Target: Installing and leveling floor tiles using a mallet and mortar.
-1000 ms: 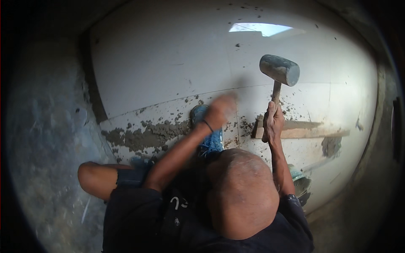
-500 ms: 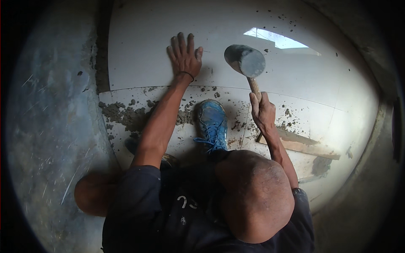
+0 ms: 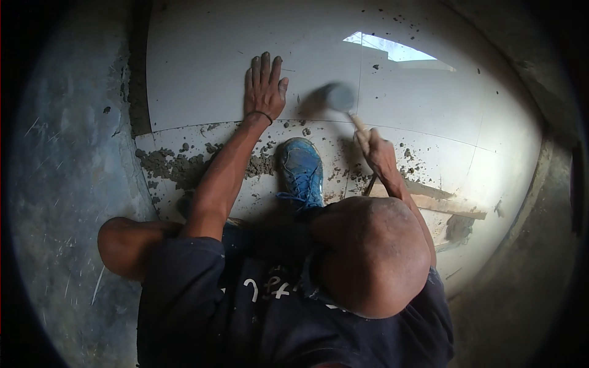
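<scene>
Fingers of the left hand (image 3: 265, 97) lie slightly apart, flat on the white tile (image 3: 202, 73) left of upper centre, while the rubber mallet (image 3: 341, 98), upper centre, slants up-left from the right hand (image 3: 378, 153), whose fingers clamp its handle (image 3: 358, 126).

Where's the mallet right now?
In the head view, the mallet is above and right of centre, gripped in the right hand over the pale tiles, beyond the blue shoe.
</scene>
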Demonstrator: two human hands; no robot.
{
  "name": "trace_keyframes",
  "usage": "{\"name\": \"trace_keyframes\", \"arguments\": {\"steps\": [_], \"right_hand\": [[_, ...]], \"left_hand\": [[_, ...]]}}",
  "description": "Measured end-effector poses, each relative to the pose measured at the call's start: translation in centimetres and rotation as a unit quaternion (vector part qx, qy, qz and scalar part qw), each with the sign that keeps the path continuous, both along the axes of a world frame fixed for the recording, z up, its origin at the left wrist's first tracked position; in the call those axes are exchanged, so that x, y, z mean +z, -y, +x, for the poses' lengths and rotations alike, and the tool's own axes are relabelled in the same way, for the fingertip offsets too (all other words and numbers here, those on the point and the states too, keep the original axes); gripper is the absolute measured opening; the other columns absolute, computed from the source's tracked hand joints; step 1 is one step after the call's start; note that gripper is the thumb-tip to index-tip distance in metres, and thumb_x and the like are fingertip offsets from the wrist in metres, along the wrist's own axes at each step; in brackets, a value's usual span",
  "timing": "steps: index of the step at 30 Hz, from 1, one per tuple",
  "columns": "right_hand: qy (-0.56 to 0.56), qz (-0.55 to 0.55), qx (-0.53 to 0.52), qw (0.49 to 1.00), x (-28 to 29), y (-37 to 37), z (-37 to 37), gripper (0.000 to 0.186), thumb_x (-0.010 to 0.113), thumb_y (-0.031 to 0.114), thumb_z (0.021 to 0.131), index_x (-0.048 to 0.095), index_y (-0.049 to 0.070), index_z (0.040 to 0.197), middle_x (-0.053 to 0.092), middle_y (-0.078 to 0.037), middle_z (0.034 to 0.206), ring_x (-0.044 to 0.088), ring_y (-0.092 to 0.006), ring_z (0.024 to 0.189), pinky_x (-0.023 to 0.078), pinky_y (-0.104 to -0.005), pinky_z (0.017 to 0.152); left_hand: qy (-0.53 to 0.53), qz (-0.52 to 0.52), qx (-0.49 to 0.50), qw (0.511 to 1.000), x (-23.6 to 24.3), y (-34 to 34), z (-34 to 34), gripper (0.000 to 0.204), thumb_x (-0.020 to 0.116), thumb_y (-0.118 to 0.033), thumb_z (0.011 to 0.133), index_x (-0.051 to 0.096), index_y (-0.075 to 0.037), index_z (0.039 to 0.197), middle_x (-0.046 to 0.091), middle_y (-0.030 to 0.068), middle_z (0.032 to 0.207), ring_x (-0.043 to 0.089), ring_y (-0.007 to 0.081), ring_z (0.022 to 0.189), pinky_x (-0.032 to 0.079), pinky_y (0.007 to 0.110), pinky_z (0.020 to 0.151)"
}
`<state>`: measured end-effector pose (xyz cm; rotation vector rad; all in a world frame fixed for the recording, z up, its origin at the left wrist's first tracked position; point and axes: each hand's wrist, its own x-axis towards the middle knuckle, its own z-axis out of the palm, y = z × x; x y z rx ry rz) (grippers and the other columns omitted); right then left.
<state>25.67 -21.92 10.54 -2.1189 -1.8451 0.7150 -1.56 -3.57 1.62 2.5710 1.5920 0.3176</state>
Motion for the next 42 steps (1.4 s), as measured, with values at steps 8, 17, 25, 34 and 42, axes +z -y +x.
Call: {"name": "trace_keyframes", "arguments": {"steps": [8,17,25,34,42], "right_hand": [[-0.026,0.026,0.046,0.998,-0.6,-2.9,2.2,0.037,0.065,0.039,0.095,0.051,0.006,0.088,0.058,-0.020,0.059,0.061,-0.0415,0.054,0.047,-0.0457,0.046],[0.122,-0.165,0.134,0.970,-0.4,-2.5,4.9,0.038,0.064,0.041,0.094,0.051,0.006,0.093,0.063,-0.021,0.068,0.063,-0.0440,0.060,0.050,-0.0479,0.051],[0.020,-0.056,0.042,0.997,-2.5,-5.1,3.9,0.038,0.064,0.038,0.095,0.048,0.004,0.088,0.061,-0.021,0.066,0.061,-0.0460,0.061,0.049,-0.0467,0.050],[-0.117,0.001,0.004,0.993,1.0,-7.3,1.0,0.036,0.063,0.037,0.096,0.050,0.004,0.090,0.061,-0.023,0.067,0.063,-0.0453,0.065,0.049,-0.0491,0.054],[-0.010,-0.012,0.079,0.997,-0.7,-8.8,-4.5,0.040,0.061,0.039,0.098,0.050,0.003,0.084,0.057,-0.024,0.062,0.060,-0.0471,0.060,0.045,-0.0496,0.050]], "left_hand": [[-0.026,-0.025,-0.008,0.999,-0.3,-2.9,0.4,0.058,0.047,-0.038,0.101,0.036,-0.010,0.150,0.034,0.0188,0.155,0.030,0.0397,0.143,0.026,0.050,0.117],[-0.012,0.031,0.025,0.999,-0.2,-2.3,0.3,0.061,0.047,-0.039,0.100,0.035,-0.005,0.149,0.033,0.0198,0.156,0.030,0.0400,0.143,0.025,0.050,0.117],[0.021,0.029,0.042,0.998,-0.6,-4.3,2.1,0.060,0.052,-0.032,0.099,0.035,-0.005,0.149,0.034,0.0193,0.155,0.028,0.0409,0.144,0.024,0.053,0.117],[0.039,0.039,0.084,0.995,-0.9,-3.1,-2.7,0.054,0.048,-0.026,0.098,0.036,-0.011,0.149,0.032,0.0173,0.156,0.028,0.0410,0.145,0.025,0.055,0.117],[0.096,0.011,0.089,0.991,-1.9,-3.4,-6.6,0.054,0.040,-0.030,0.102,0.035,-0.007,0.150,0.034,0.0160,0.156,0.027,0.0359,0.147,0.021,0.051,0.120]]}}
